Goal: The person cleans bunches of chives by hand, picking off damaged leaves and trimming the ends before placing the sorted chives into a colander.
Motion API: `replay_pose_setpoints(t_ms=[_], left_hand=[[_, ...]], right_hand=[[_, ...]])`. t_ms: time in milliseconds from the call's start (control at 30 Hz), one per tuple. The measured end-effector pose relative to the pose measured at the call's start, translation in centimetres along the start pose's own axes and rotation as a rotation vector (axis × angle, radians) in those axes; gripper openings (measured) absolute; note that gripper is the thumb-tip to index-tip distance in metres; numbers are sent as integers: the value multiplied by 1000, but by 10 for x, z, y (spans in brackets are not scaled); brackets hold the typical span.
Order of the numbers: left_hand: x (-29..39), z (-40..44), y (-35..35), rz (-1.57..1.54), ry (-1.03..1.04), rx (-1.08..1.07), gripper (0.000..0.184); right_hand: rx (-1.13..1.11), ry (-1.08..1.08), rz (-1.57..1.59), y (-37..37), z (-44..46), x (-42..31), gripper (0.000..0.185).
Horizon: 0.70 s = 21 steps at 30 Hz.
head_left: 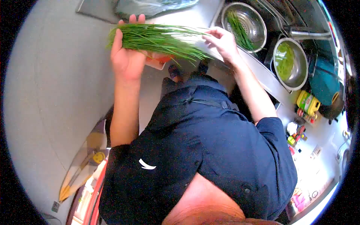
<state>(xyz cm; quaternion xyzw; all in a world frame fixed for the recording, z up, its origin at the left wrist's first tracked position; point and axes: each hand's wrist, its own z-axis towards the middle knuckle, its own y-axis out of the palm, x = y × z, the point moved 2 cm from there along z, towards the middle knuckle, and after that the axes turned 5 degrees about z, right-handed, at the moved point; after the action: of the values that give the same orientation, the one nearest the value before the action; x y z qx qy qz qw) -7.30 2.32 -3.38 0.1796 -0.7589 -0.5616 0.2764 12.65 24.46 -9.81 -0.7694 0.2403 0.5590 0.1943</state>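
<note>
A long bunch of thin green chives (157, 39) lies level across my left hand (129, 56). The thumb presses over the near side of the bunch, and the fingertips show beyond its far side. At the other end of the bunch, my right hand (221, 43) has thumb and fingers pinched together at the blade tips. Exactly which blades it grips is too small to make out. Right of this hand, more green blades (240, 30) lie in a steel colander (262, 22). Partly behind my left hand is a red container (155, 62) with a pale rim.
A steel bowl (304, 71) with light green pieces stands beside the colander, near a metal faucet (307, 34). A yellow jug (308, 103) and small bottles are on the counter at right. A plastic bag (153, 7) lies at the top. A grey wall (56, 75) rises at left.
</note>
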Motion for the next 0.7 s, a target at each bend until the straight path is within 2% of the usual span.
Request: replay_pose_setpoints(t_ms=[133,333,400,467,533,700], left_hand=[[-44,28,19,128,-62,-11,28],[-96,52,44,140,-207,-88,32],[-111,54,55,158,-179,12,35],[-118,60,54,150,-210,7,36],[-122,67,48,113,-268,-98,33],[-136,74,43,29,-343,-114,32]], right_hand=[[163,-17,207,-52,-42,-28,24],[296,28,276,-92,-88,-39,19],[288,46,304,-99,-98,-38,19],[302,47,309,-106,-105,-38,19],[314,116,287,-109,-111,-37,19],[307,154,327,-115,-118,-30,19]])
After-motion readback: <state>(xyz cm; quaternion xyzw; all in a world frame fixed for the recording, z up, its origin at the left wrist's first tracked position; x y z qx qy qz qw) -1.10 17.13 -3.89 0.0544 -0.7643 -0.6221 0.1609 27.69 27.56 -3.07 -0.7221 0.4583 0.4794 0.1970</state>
